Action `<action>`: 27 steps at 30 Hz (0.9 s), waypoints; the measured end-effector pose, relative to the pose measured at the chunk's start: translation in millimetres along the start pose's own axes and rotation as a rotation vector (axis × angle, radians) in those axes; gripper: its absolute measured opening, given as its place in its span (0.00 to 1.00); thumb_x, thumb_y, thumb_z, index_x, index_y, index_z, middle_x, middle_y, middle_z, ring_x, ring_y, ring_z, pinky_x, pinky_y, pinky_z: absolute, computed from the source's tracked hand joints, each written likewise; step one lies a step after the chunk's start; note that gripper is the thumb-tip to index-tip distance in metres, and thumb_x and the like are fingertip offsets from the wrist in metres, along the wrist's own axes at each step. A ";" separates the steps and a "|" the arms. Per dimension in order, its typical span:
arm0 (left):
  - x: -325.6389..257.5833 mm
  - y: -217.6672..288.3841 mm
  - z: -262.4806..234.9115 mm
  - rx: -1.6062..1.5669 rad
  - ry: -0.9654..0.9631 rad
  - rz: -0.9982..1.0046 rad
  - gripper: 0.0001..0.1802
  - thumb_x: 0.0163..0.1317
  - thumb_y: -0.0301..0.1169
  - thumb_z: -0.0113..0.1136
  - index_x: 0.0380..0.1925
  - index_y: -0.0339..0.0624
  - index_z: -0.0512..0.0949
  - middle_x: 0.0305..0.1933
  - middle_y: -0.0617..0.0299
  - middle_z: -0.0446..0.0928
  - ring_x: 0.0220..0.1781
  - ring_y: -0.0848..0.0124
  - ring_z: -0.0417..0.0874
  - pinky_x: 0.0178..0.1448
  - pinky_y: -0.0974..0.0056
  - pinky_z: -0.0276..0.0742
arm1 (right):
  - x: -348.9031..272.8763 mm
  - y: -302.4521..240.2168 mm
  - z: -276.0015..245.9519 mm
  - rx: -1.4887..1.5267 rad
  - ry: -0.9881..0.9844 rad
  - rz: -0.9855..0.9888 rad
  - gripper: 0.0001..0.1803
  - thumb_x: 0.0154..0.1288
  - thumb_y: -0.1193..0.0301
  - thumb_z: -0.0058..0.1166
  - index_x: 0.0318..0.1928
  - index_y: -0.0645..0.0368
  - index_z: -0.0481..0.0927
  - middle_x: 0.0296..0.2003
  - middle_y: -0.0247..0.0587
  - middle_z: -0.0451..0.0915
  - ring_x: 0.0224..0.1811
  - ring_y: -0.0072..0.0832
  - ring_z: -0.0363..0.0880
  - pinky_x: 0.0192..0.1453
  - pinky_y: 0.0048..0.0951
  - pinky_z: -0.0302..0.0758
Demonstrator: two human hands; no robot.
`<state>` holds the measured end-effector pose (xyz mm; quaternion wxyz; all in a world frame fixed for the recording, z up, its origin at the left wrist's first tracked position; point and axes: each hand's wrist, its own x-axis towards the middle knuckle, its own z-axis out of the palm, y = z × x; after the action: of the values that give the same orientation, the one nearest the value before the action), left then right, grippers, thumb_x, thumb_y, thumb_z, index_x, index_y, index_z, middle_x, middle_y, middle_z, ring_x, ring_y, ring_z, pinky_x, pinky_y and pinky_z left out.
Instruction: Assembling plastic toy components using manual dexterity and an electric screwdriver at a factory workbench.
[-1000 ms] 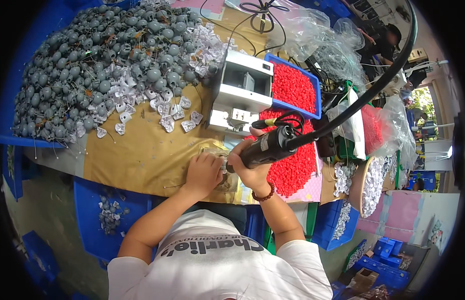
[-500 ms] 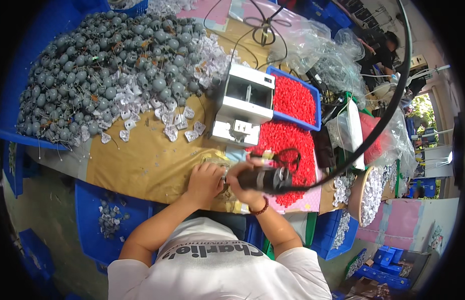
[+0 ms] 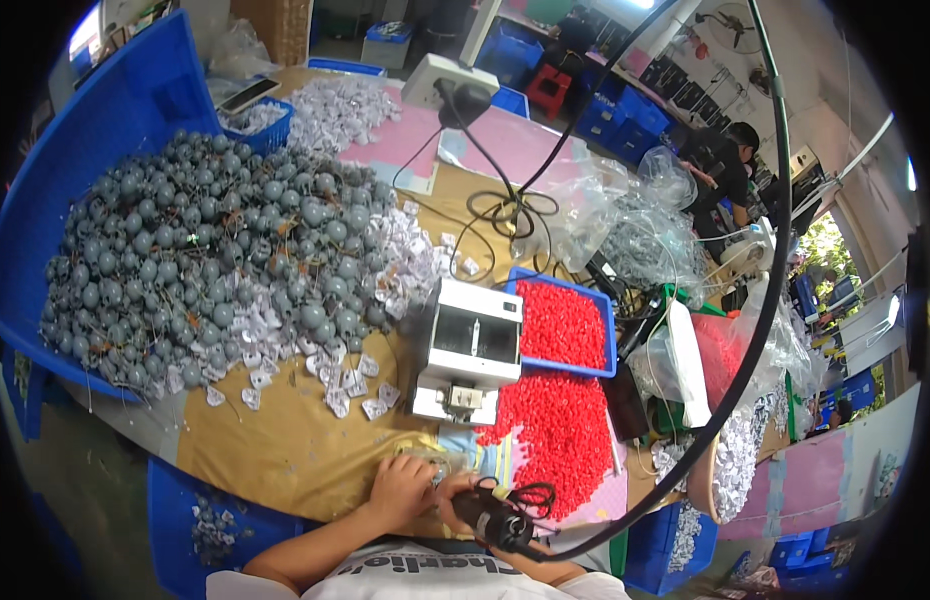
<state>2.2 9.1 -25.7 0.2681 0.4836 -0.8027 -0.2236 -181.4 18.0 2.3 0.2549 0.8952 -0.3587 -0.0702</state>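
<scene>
My right hand (image 3: 453, 503) is closed round a black corded power screwdriver (image 3: 493, 520), which lies nearly level with its thick cable running off to the right. Just beside it, at the table's front edge, my left hand (image 3: 401, 492) is closed with the fingers bent down on a small pale part. Fingers cover that part, so its kind stays hidden. Both hands rest close together in front of a white box-shaped machine (image 3: 469, 335). Right of them spreads a heap of small red plastic pieces (image 3: 560, 430).
A large blue bin (image 3: 135, 90) spills grey round bulb-like parts with wires (image 3: 225, 240) over the left side. White plastic pieces (image 3: 335, 385) lie beside them. A blue tray (image 3: 612, 335) holds more red pieces. Black cables (image 3: 510, 210) and clear bags lie farther back. A co-worker (image 3: 720, 165) stands at the far right.
The view has tilted up, so the table and my hands sit lower in it. The screwdriver's body now points more toward me; both hands stay close together at the front edge.
</scene>
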 end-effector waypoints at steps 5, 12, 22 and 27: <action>0.6 -3.6 -0.4 -0.033 -0.038 0.009 0.29 0.45 0.32 0.72 0.52 0.54 0.81 0.46 0.63 0.77 0.54 0.57 0.77 0.56 0.51 0.67 | 7.0 0.6 15.3 0.318 0.093 -0.067 0.09 0.73 0.65 0.45 0.42 0.58 0.72 0.38 0.42 0.72 0.40 0.30 0.73 0.48 0.34 0.72; 3.2 4.4 -7.8 -0.046 -0.072 -0.006 0.28 0.46 0.29 0.70 0.52 0.53 0.81 0.46 0.63 0.77 0.54 0.56 0.76 0.56 0.51 0.67 | -7.9 -4.0 23.2 0.466 0.139 -0.126 0.03 0.71 0.74 0.48 0.39 0.59 0.74 0.32 0.39 0.74 0.34 0.27 0.76 0.41 0.29 0.75; 2.0 14.9 -9.7 0.025 -0.030 -0.097 0.21 0.53 0.37 0.72 0.47 0.48 0.78 0.49 0.58 0.77 0.57 0.54 0.77 0.58 0.48 0.73 | 11.2 -1.9 2.9 1.533 0.385 0.542 0.08 0.67 0.82 0.54 0.46 0.67 0.74 0.28 0.39 0.76 0.35 0.24 0.79 0.42 0.24 0.79; -2.2 22.1 -10.7 0.007 0.018 -0.150 0.25 0.53 0.34 0.73 0.52 0.43 0.80 0.58 0.55 0.76 0.62 0.51 0.75 0.64 0.47 0.72 | 25.2 61.9 6.3 1.764 0.700 1.001 0.25 0.66 0.82 0.62 0.60 0.63 0.68 0.44 0.37 0.77 0.38 0.21 0.80 0.40 0.25 0.79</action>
<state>-4.6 19.5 -4.5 0.2560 0.5452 -0.7627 -0.2357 -202.4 -39.6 29.6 -0.3931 0.4849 -0.5161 0.5865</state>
